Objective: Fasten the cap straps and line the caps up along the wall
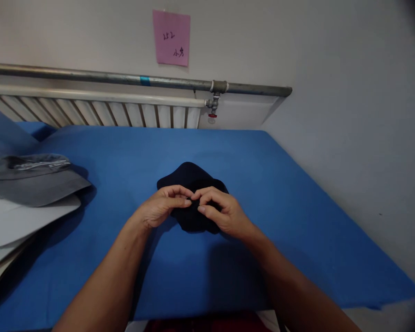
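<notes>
A dark navy cap (190, 173) lies on the blue-covered table in front of me, its black inner side partly turned up towards me. My left hand (164, 203) pinches the cap's fabric between thumb and fingers, from the left. From the right, my right hand (223, 210) pinches the same fabric close by, with its thumb and bent fingers. The two sets of fingertips nearly meet over the middle of the cap. What exactly lies between the fingertips is too dark and small to make out.
Folded grey cloth (38, 182) with a whitish strip rests on white sheets (31, 216) at the table's left. Behind the blue table cover (124, 147) stand a white radiator (117, 114) and a metal pipe with a red-handled valve (212, 115). A pink note (172, 39) hangs above.
</notes>
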`<state>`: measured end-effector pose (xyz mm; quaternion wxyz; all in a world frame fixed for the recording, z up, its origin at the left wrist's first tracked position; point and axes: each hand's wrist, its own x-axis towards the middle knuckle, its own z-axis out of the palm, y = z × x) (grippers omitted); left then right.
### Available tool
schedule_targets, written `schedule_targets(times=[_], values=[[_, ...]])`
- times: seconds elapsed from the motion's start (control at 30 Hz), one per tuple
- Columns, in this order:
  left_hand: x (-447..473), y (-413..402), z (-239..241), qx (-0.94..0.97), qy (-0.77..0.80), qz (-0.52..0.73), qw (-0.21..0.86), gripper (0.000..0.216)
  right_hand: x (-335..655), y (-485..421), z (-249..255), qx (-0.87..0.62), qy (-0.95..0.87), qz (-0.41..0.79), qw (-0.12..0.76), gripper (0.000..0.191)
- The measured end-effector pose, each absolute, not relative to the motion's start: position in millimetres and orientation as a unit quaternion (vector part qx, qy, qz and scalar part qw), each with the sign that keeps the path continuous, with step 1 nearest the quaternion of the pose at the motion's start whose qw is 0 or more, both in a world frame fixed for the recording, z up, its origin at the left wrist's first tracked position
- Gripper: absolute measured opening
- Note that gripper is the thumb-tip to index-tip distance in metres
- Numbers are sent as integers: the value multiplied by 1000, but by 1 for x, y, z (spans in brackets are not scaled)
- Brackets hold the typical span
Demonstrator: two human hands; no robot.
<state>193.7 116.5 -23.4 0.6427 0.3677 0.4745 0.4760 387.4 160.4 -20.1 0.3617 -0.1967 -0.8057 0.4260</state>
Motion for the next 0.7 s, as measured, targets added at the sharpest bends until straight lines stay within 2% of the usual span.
schedule_targets(times=[0.17, 0.4, 0.7], values=[[200, 116, -22, 343, 497, 490, 629, 19, 386, 161, -23, -209, -826, 374, 366, 13], [205, 119, -26, 316, 499, 517, 620, 13, 384, 162, -25, -230, -815, 374, 377, 14], [205, 117, -24, 335, 500, 488, 632, 17, 382, 160, -28, -243, -809, 371, 386, 15]])
